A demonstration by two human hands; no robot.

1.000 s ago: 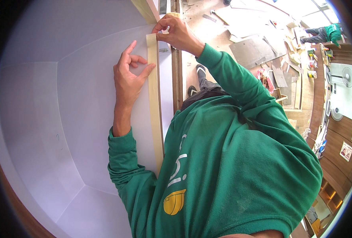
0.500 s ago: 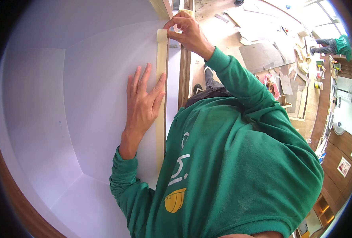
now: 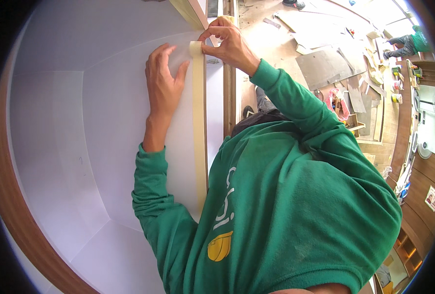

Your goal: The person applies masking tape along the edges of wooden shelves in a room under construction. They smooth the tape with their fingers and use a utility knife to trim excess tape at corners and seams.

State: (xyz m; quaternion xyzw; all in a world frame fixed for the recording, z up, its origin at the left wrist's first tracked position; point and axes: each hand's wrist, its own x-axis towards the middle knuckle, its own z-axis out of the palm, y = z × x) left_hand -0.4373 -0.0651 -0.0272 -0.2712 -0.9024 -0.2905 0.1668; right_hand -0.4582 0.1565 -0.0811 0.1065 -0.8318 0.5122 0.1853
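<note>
A strip of cream masking tape (image 3: 198, 112) runs along the edge of a white panel (image 3: 124, 98), its far end curling up by my right hand. My right hand (image 3: 229, 46) is closed, thumb and forefinger pinching at that curled end. Behind its fingers a bit of something cream-yellow shows, mostly hidden. My left hand (image 3: 164, 83) is left of the strip over the panel, thumb apart and fingers loosely bent, slightly blurred at the tips. It holds nothing and is apart from the tape.
White inner walls with a brown wooden edge (image 3: 19, 215) curve round on the left. On the floor to the right lie dark board offcuts (image 3: 323, 64), a pink plastic bag (image 3: 337, 104) and several cans. Another person (image 3: 407, 45) in green is at the far right.
My left hand has lifted off the tape strip and moved up and left, its fingers bending. My right hand stays pinched at the tape's end, shifted slightly in view.
</note>
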